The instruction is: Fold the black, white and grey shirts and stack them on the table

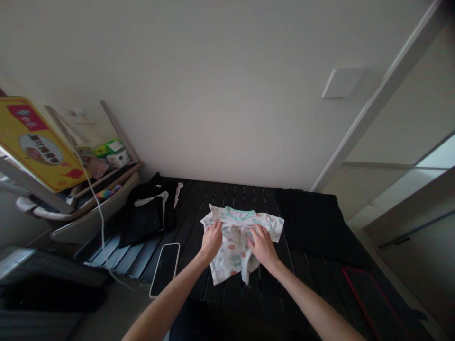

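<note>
A small white baby shirt (234,258) with a coloured print and mint neckline lies on the black slatted surface in front of me, its neck towards the wall. The body of the shirt is creased and partly gathered, with a strip hanging down at the right. My left hand (212,240) is closed on the shirt's left side below the sleeve; the fingertips are partly hidden. On the right side, my right hand (262,245) rests on the cloth below the other sleeve, thumb and fingers apart.
A white-edged phone (165,269) lies left of the shirt. Folded black clothing (147,215) is farther left, and a black cloth (316,222) lies at right. A red-edged dark object (373,298) is at lower right. A white cable (101,218) hangs at left beside a cluttered holder.
</note>
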Demonstrator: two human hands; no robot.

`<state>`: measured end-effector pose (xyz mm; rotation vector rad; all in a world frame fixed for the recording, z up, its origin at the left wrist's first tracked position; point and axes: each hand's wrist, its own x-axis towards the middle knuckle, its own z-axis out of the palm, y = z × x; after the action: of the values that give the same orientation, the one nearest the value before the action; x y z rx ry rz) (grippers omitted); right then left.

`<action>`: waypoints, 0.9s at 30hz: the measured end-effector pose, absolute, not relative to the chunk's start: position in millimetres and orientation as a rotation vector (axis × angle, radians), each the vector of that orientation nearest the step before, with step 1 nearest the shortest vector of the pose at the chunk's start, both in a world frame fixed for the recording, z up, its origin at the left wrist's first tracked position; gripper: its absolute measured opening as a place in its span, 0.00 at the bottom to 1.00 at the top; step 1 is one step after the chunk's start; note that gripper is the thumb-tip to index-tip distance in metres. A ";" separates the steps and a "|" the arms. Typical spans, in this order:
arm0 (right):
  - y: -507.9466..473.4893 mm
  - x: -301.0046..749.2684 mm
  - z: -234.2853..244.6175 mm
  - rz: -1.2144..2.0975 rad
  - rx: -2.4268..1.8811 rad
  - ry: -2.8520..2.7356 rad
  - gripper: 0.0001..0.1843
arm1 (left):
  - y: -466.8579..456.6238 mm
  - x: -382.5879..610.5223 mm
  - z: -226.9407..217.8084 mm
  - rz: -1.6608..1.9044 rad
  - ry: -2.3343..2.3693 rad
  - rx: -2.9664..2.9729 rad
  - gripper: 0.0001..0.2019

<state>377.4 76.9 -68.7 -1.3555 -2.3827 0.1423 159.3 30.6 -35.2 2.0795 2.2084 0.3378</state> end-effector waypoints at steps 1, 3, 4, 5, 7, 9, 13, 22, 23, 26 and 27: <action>64.6 373.6 -70.3 0.194 -1.317 -2.395 0.22 | 24.6 170.2 -40.6 0.312 2.183 2.081 0.23; 46.0 372.4 -74.2 0.289 -1.284 -2.438 0.24 | 9.1 187.7 -54.5 0.284 2.199 2.059 0.24; 40.9 375.1 -76.2 0.329 -1.271 -2.471 0.27 | 0.6 193.3 -61.8 0.273 2.211 2.058 0.25; 38.8 380.1 -78.2 0.363 -1.253 -2.511 0.30 | -7.6 196.2 -68.4 0.262 2.214 2.074 0.27; 42.7 395.5 -81.9 0.407 -1.224 -2.586 0.35 | -21.3 194.5 -77.7 0.235 2.202 2.135 0.31; 54.4 415.5 -85.6 0.406 -1.261 -2.614 0.37 | -29.2 184.6 -80.9 0.212 2.161 2.222 0.34; 84.7 453.1 -88.4 0.376 -1.407 -2.585 0.34 | -29.6 153.4 -75.8 0.188 2.008 2.425 0.33; 70.9 444.3 -74.1 0.256 -1.353 -2.499 0.24 | -29.3 119.3 -57.2 0.007 1.662 2.766 0.33; 59.2 437.4 -76.8 0.248 -1.296 -2.521 0.24 | -33.5 123.2 -56.7 0.005 1.644 2.777 0.33; 21.0 419.7 -88.7 0.242 -1.254 -2.575 0.29 | -46.8 137.4 -61.5 0.034 1.716 2.753 0.34; 9.7 416.0 -92.4 0.221 -1.302 -2.565 0.32 | -50.1 140.7 -64.8 0.058 1.770 2.734 0.35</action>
<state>416.0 9.7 -92.4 -1.3015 -2.5652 0.2212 140.7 -50.1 -64.8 2.7343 1.7697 0.0580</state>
